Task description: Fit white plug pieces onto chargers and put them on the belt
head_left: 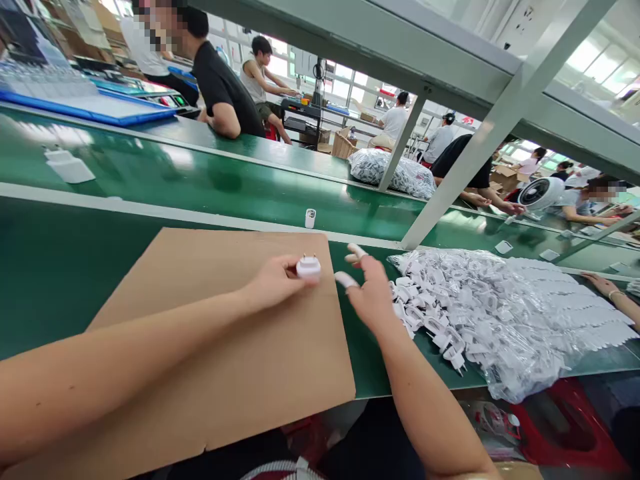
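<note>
My left hand (277,283) grips a white two-pin plug adapter (309,268) over the cardboard sheet (240,360), its metal pins pointing up. Just to the right, my right hand (371,290) hangs open past the cardboard's edge with nothing in it. White covers sit on its thumb and a finger. Beside it lies a heap of white adapter pieces (435,327), partly spilling from a clear plastic bag (520,347). On the green belt (240,180) beyond the cardboard stands a small white adapter housing (310,218).
Another white adapter (71,165) lies on the belt at left, below a blue tray (125,119). A slanted metal post (465,167) rises ahead on the right. Several people sit across the line; another person's hand (600,285) is at far right beside rows of white pieces (575,300).
</note>
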A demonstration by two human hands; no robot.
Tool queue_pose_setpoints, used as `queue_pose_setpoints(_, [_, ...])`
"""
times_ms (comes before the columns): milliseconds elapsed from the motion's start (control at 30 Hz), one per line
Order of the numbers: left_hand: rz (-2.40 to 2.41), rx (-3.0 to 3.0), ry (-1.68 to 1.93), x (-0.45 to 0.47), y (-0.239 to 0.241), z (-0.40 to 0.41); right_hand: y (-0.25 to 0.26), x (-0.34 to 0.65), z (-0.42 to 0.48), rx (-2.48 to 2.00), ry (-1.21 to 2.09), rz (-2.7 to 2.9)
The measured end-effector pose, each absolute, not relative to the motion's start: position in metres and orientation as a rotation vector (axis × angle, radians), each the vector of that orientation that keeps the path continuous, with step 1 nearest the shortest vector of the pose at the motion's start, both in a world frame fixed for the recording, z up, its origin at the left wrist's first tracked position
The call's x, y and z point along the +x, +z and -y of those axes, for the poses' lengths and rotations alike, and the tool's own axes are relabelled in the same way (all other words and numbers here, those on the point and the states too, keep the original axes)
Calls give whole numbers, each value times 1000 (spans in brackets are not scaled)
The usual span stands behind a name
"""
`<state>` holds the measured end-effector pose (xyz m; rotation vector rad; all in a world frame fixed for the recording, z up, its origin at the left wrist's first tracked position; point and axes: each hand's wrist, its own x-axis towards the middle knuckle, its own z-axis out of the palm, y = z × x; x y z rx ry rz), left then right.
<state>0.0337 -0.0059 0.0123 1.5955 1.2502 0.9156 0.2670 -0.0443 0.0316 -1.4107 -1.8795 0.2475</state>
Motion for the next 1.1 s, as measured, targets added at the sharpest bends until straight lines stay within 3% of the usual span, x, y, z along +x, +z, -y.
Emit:
queue_pose_setpoints(67, [-1400,1480,1046,27,23,-19,38,292,36,-1563,21,1810])
queue_pose_setpoints(133, [-1507,1391,1132,21,30,-38,42,307,30,-1640,7,1757])
queue_pose_setpoints(333, [-1322,1650,950,35,18,-17,39,283,35,-1280,478,1815])
queue_pose_setpoints(533, [-1090,1772,863,59,-2,25,28,259,43,-1124,627,2058])
queue_pose_setpoints(933, [-1001,1665,905,54,-6,21,29,256,34,-1047,635,2143])
queue_pose_setpoints(1100, [-1019,1692,945,56,-8,22,29,247,40,-1238,418,2104])
